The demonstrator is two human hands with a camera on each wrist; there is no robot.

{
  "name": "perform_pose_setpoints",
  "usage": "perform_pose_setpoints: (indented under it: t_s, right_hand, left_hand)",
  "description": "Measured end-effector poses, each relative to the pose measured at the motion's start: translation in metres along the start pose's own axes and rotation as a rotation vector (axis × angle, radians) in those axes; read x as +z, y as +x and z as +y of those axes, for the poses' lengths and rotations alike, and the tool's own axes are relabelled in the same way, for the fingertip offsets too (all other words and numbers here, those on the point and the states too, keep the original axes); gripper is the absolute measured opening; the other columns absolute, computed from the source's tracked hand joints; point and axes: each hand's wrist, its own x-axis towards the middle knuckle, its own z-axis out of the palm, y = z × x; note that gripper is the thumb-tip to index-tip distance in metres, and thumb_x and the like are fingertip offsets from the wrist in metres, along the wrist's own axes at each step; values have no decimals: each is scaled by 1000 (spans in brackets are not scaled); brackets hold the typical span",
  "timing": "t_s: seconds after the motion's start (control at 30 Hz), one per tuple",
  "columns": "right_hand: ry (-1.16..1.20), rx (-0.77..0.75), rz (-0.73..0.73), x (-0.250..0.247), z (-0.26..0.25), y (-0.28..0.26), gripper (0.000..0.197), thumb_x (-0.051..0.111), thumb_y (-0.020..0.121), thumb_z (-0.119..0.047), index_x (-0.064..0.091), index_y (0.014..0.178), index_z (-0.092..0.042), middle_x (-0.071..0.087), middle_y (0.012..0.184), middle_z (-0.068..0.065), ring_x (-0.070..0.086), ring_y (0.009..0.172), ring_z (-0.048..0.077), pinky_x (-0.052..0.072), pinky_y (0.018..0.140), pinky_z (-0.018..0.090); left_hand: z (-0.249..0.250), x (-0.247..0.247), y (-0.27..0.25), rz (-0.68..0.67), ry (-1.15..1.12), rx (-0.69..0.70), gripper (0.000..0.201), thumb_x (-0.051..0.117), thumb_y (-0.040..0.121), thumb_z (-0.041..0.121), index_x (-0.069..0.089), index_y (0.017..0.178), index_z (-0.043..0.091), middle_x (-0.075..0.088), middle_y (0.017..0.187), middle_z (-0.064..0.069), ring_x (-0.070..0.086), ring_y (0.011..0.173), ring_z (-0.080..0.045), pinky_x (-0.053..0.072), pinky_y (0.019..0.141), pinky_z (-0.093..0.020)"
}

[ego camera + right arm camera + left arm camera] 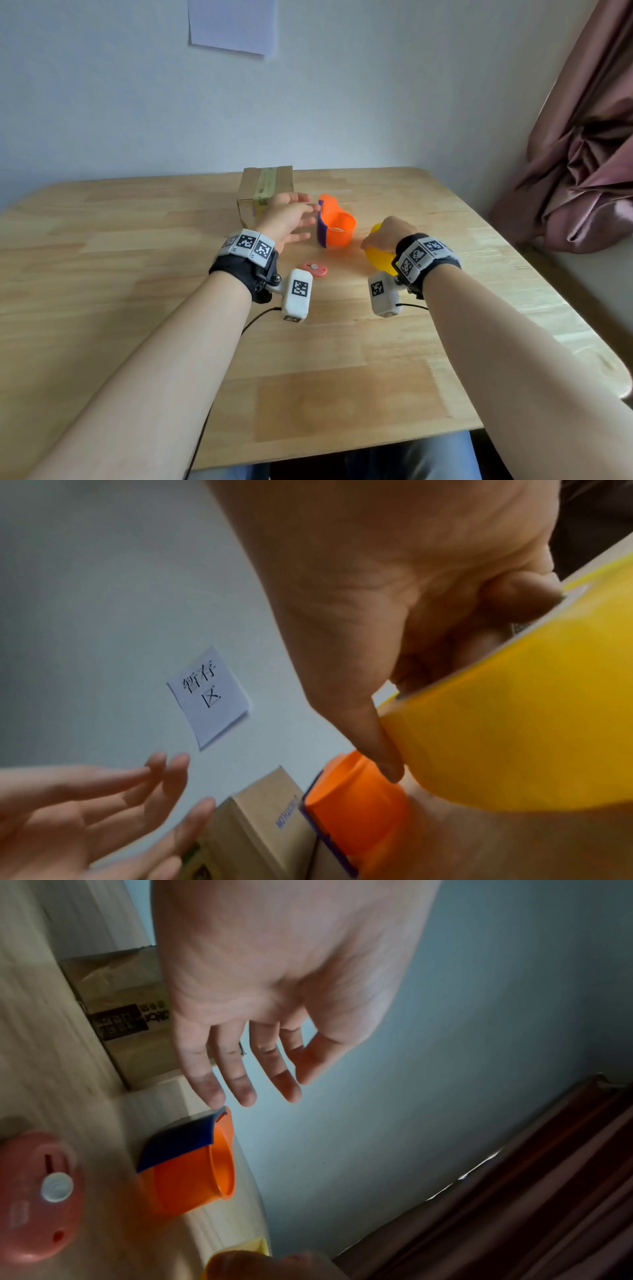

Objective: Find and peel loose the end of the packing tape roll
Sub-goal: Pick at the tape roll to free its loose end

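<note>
With the right hand (388, 233) gripping the yellow tape roll (514, 723) at about 4 o'clock of the orange cup (337, 228) on the bench (137, 274), bring the open-fingered left hand (291, 216) over and turn the roll slowly, feeling for the seam

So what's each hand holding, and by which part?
Right hand grips the tape roll by its edge, fingers inside the core, thumb outside. Left hand holds nothing.

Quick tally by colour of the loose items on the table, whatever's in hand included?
Yellow: 1, tape roll, gripped by the right hand
Orange and blue: 1, tape dispenser
Pink: 1, small round cutter
Brown: 1, cardboard box
Total: 4
</note>
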Motion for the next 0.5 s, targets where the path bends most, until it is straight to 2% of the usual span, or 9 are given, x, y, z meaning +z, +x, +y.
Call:
perform_pose_setpoints:
  t_s: [0.1,0.17,0.23,0.27,0.33,0.4,0.5]
  right_hand:
    - [-31,-4,14,15,2,12,55,80,82,-49,64,118,-12,63,93,7,60,90,31,48,72,34]
    - [-53,-23,26,20,0,15,57,83,76,-54,62,109,-13,62,89,6,61,88,31,47,71,34]
    - [-72,-33,75,21,-5,15,60,85,71,-58,58,99,-13,62,84,6,63,87,32,48,70,35]
    - [-75,-36,124,20,-8,15,59,83,72,-60,57,94,-12,61,82,7,63,85,33,48,69,35]
    - [-41,-63,226,17,-22,14,51,73,84,-60,54,84,-12,61,82,9,64,85,34,47,68,35]
    - [106,-121,281,12,-44,16,45,62,92,-51,57,75,-10,64,80,10,68,85,35,47,68,34]
    - [358,-226,281,11,-80,19,44,58,94,-40,72,82,0,67,74,15,64,72,33,45,65,33]
  left_hand:
    - [-5,-2,7,37,-10,1,22,52,98,2,62,101,22,78,104,-1,72,92,-19,60,86,-43]
    - [-7,-6,9,46,-22,12,24,51,97,0,63,105,20,77,103,-1,71,89,-17,60,84,-42]
    - [-8,-15,10,80,-41,32,25,51,96,-1,63,105,18,76,100,0,70,84,-16,60,77,-36]
    - [-8,-20,10,109,-50,45,25,51,94,-2,64,103,18,75,97,0,68,80,-14,59,70,-32]
    - [-8,-35,11,199,-47,83,28,49,92,-5,65,100,16,72,93,1,64,73,-12,52,58,-25]
    - [-9,-51,16,312,-21,110,28,48,91,-5,65,104,13,68,91,1,58,68,-10,45,50,-21]
    - [-13,-75,26,437,6,81,32,50,92,2,60,121,12,61,97,-1,55,72,-12,44,54,-23]
